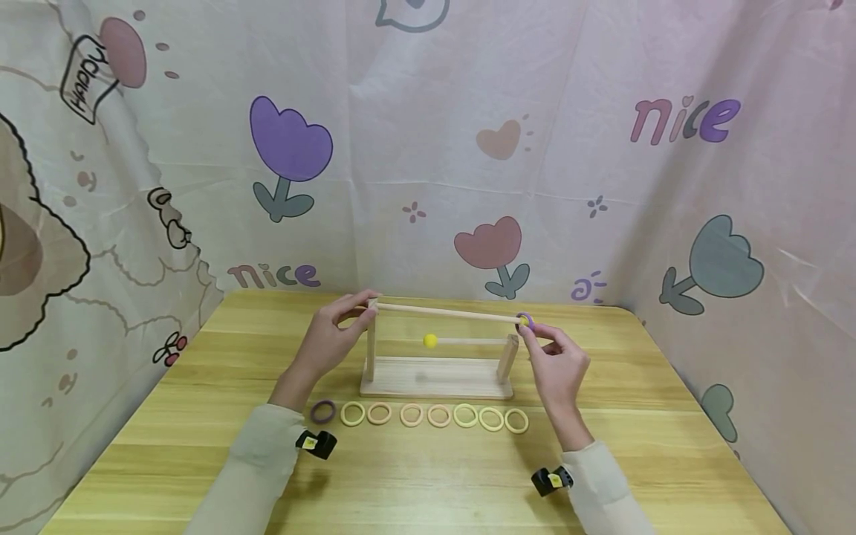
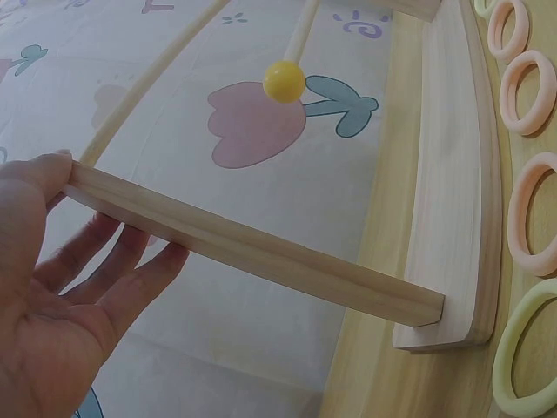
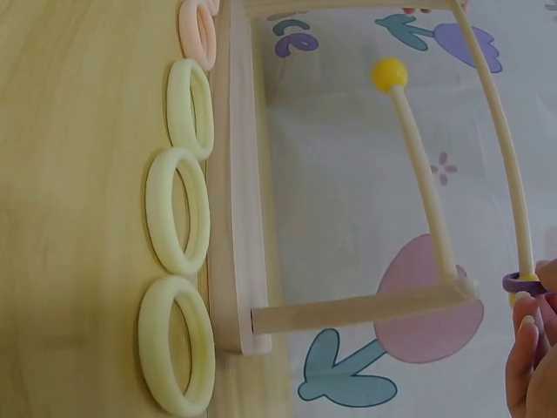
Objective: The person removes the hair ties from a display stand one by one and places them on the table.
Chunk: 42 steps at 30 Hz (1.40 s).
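A wooden stand has a flat base [image 1: 435, 388], a tall left post [image 1: 371, 349] and a shorter right post [image 1: 507, 360]. My left hand [image 1: 329, 334] grips the top of the left post, thumb and fingers on either side. From there a long thin rod [image 1: 448, 312] runs right, tilting slightly down, to a yellow ball end. At that end my right hand [image 1: 560, 364] pinches a purple ring [image 3: 522, 286], which is around the rod's tip. The fingers partly hide the ball. A lower rod [image 1: 471, 341] with a yellow ball [image 1: 430, 340] extends leftward from the right post.
A row of rings lies on the wooden table [image 1: 414, 475] in front of the base: a purple ring [image 1: 313, 413] at the left, then several pale yellow and peach ones, such as a peach ring [image 2: 505, 96]. A printed cloth [image 1: 414, 134] hangs behind the table.
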Available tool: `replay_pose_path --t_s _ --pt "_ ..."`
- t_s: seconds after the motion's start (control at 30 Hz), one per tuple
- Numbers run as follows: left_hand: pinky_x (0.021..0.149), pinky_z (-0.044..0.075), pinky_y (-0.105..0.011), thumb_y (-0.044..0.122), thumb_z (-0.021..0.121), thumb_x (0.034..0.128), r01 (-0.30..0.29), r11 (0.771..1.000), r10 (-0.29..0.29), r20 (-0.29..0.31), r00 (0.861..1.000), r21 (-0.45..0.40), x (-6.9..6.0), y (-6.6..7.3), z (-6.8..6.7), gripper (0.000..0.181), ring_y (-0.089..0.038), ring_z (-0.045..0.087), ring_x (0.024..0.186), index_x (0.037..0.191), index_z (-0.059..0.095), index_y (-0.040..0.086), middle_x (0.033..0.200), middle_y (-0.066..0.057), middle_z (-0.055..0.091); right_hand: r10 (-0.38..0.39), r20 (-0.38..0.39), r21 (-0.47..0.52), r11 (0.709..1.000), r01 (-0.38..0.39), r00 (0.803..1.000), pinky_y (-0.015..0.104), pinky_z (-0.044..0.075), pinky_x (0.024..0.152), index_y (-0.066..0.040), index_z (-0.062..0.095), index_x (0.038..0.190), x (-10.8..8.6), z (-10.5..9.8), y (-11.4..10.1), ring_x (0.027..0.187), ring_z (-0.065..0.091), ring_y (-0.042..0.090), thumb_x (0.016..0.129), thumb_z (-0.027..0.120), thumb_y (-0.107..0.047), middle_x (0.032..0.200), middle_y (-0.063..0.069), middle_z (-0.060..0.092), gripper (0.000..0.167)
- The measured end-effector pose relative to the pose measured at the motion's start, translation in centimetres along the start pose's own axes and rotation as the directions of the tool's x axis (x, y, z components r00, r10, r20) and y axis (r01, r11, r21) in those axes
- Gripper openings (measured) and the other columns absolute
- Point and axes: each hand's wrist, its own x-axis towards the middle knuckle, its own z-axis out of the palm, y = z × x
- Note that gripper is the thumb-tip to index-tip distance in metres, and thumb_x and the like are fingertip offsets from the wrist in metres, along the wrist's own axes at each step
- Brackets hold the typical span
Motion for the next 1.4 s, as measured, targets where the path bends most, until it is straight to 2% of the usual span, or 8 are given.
replay_pose_path --t_s 0.23,0.43,0.8,1.17,1.2,1.4 --pt "0.098 0.051 -0.008 0.02 0.063 0.1038 0.003 1.0 -0.003 -0.001 1.0 0.004 0.0 0.1 0.0 0.036 0.001 0.062 0.111 0.137 0.066 0.007 0.132 -0.009 0.069 0.028 -0.009 -0.015 0.999 -0.028 1.0 0.006 0.036 0.041 0.009 0.078 0.094 0.6 -0.4 3.3 0.045 0.048 -0.008 0.085 0.083 -0.003 0.085 0.029 0.075 0.016" --pt "0.098 0.051 -0.009 0.019 0.064 0.1036 0.002 1.0 -0.002 -0.003 1.0 0.001 0.1 0.1 0.0 0.035 0.001 0.062 0.11 0.136 0.067 0.007 0.132 -0.009 0.07 0.033 0.006 -0.02 0.999 -0.033 0.999 0.009 0.039 0.04 0.003 0.08 0.096 0.9 -0.8 4.4 0.045 0.051 -0.006 0.089 0.082 -0.014 0.085 0.026 0.076 0.018" --pt "0.098 0.051 -0.009 0.021 0.064 0.1038 0.005 1.0 -0.005 -0.002 1.0 0.004 0.1 0.0 0.0 0.035 -0.016 0.065 0.116 0.137 0.066 0.01 0.135 -0.008 0.068 0.048 0.025 -0.033 0.998 -0.048 0.999 0.01 0.038 0.038 0.004 0.079 0.099 1.4 -0.8 5.1 0.044 0.052 -0.005 0.091 0.079 -0.011 0.093 0.027 0.077 0.017" --pt "0.098 0.051 -0.008 0.017 0.063 0.1039 0.01 1.0 -0.01 0.0 1.0 -0.012 0.0 0.0 0.0 0.035 -0.029 0.065 0.119 0.138 0.066 0.008 0.135 -0.013 0.068 0.095 0.061 -0.026 0.995 -0.094 0.994 0.011 0.042 0.04 0.001 0.08 0.099 1.9 -0.5 5.9 0.044 0.059 0.006 0.092 0.079 -0.014 0.093 0.025 0.078 0.016" --pt "0.098 0.051 -0.008 0.018 0.063 0.1039 0.01 1.0 -0.01 0.001 1.0 -0.012 0.0 0.0 0.0 0.035 -0.029 0.065 0.119 0.138 0.066 0.008 0.135 -0.013 0.068 0.097 0.062 -0.027 0.995 -0.095 0.993 0.011 0.042 0.041 0.003 0.079 0.099 1.9 -0.6 5.3 0.044 0.059 0.007 0.092 0.079 -0.011 0.094 0.027 0.077 0.016" --pt "0.098 0.052 -0.009 0.017 0.063 0.1037 -0.002 1.0 0.002 -0.006 1.0 -0.014 0.0 -0.1 0.1 0.035 -0.026 0.066 0.117 0.137 0.066 0.007 0.133 -0.012 0.069 0.102 0.058 -0.04 0.994 -0.1 0.993 0.008 0.04 0.041 0.008 0.077 0.101 2.0 -1.2 4.9 0.045 0.055 -0.005 0.092 0.077 -0.006 0.096 0.03 0.076 0.017"
